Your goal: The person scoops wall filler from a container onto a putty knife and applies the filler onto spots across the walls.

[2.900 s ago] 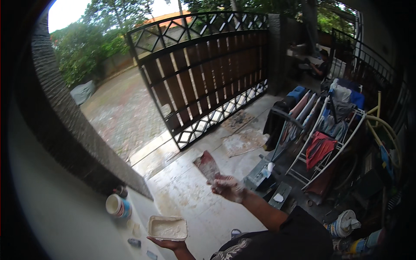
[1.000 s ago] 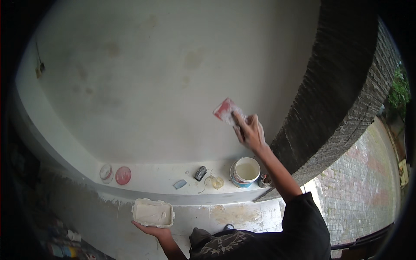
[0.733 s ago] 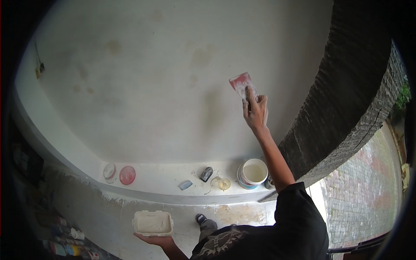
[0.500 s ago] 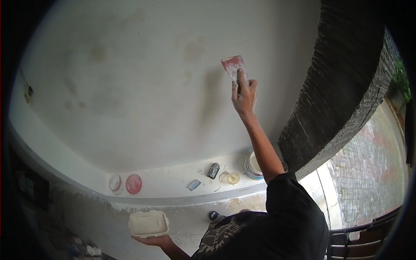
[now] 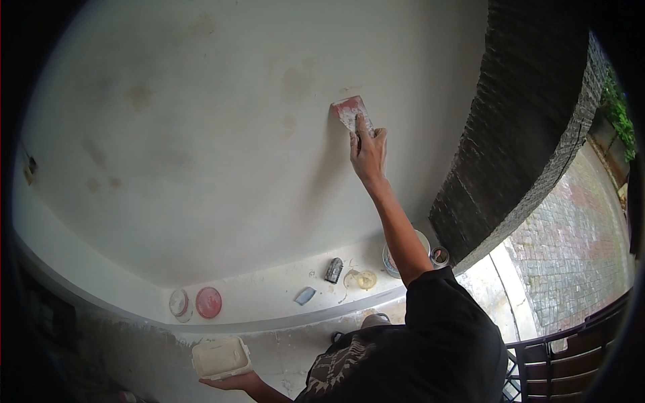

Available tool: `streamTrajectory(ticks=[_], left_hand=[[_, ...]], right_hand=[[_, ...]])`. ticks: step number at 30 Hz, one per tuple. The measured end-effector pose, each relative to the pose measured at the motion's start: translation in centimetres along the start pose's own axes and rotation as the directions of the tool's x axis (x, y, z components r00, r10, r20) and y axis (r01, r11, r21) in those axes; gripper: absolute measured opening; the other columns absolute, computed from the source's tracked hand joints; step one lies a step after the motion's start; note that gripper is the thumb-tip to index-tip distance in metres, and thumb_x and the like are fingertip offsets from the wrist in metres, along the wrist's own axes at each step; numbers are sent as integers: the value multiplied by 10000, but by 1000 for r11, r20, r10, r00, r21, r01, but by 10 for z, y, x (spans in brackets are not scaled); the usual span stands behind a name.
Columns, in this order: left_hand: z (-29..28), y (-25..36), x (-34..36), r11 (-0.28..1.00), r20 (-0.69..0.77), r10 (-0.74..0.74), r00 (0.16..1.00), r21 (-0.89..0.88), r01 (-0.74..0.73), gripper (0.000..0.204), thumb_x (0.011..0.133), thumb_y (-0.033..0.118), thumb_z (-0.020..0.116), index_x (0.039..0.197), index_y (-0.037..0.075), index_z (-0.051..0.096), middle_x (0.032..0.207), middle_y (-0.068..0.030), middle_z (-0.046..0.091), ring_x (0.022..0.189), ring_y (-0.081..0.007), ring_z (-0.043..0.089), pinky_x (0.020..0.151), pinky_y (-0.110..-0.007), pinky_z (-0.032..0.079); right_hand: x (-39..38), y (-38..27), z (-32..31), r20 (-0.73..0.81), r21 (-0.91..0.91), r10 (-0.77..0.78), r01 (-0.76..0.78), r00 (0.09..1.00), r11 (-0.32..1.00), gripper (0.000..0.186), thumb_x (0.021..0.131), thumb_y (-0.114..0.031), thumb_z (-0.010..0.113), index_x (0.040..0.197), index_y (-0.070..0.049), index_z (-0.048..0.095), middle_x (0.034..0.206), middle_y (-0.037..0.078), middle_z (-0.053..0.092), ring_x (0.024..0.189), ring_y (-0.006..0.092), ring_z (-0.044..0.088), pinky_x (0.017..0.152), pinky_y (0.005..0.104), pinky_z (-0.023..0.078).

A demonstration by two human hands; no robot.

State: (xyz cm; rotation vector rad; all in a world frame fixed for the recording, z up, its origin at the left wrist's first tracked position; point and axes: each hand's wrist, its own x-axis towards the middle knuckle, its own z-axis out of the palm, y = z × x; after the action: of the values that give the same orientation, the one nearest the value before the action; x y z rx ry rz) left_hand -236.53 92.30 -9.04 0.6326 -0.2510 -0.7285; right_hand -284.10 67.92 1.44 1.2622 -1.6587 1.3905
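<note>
My right hand [image 5: 369, 161] is raised, gripping a red putty scraper [image 5: 348, 106] smeared with white, its blade against the pale wall [image 5: 222, 148]. A small streak of putty [image 5: 349, 88] shows on the wall just above the blade. Lower down on the left, my left hand [image 5: 232, 383] supports a shallow rectangular plastic tub [image 5: 230, 372] from below. Off-white putty [image 5: 220, 356] lies inside the tub. White residue coats the fingers of my right hand.
Along the wall's foot, a ledge [image 5: 248, 299] carries a red round lid [image 5: 209, 302], a clear lid [image 5: 179, 303], a blue-grey piece [image 5: 305, 295], a dark ridged object [image 5: 334, 270], a yellowish cup [image 5: 366, 279] and a bucket [image 5: 422, 240]. Dark rough stone [image 5: 517, 114] borders the right.
My right hand and the scraper have shifted slightly left and down, leaving a streak above the blade. The tub in my left hand has moved slightly left and down and tilted.
</note>
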Motion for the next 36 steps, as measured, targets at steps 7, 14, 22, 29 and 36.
streamTrajectory(ticks=[7, 14, 22, 29, 36], left_hand=[[28, -11, -1, 998, -68, -50, 996, -28, 48, 647, 940, 571, 278, 1362, 95, 397, 1348, -124, 447, 1224, -341, 465, 1017, -508, 407], [37, -18, 13, 999, -69, -44, 997, 25, 46, 669, 926, 599, 281, 1353, 100, 411, 1330, -125, 463, 1182, -355, 501, 980, -527, 438], [19, -26, 31, 999, 2, 5, 1000, 34, -5, 681, 935, 598, 252, 1367, 87, 378, 1350, -128, 432, 1221, -332, 467, 1017, -492, 415], [28, -24, 28, 999, -40, -39, 998, 26, 40, 706, 928, 615, 240, 1368, 79, 372, 1343, -134, 433, 1219, -332, 464, 1019, -498, 410], [27, -23, 35, 999, -33, -36, 999, -27, 35, 680, 925, 598, 279, 1373, 96, 373, 1355, -129, 440, 1219, -353, 471, 1012, -518, 413]], right_hand=[[33, -20, -55, -36, 184, 201, -192, 979, 964, 277, 895, -168, 563, 1141, -51, 612, 693, 156, 530, 579, 261, 506, 559, 380, 448], [79, -13, -85, 50, -140, 341, -331, 939, 933, 341, 920, -247, 495, 774, 19, 649, 712, 242, 597, 636, 416, 583, 590, 454, 472], [84, -33, -53, 61, -103, 249, -242, 967, 965, 364, 921, -244, 504, 688, 9, 624, 662, 213, 602, 583, 401, 587, 558, 477, 466], [78, -64, -40, 103, -9, 105, -105, 989, 994, 388, 936, -241, 503, 666, 17, 611, 621, 223, 572, 539, 407, 558, 517, 465, 439], [77, -71, -58, 96, 81, 55, -62, 994, 995, 327, 945, -212, 498, 754, 21, 627, 563, 201, 540, 468, 361, 522, 491, 422, 429]])
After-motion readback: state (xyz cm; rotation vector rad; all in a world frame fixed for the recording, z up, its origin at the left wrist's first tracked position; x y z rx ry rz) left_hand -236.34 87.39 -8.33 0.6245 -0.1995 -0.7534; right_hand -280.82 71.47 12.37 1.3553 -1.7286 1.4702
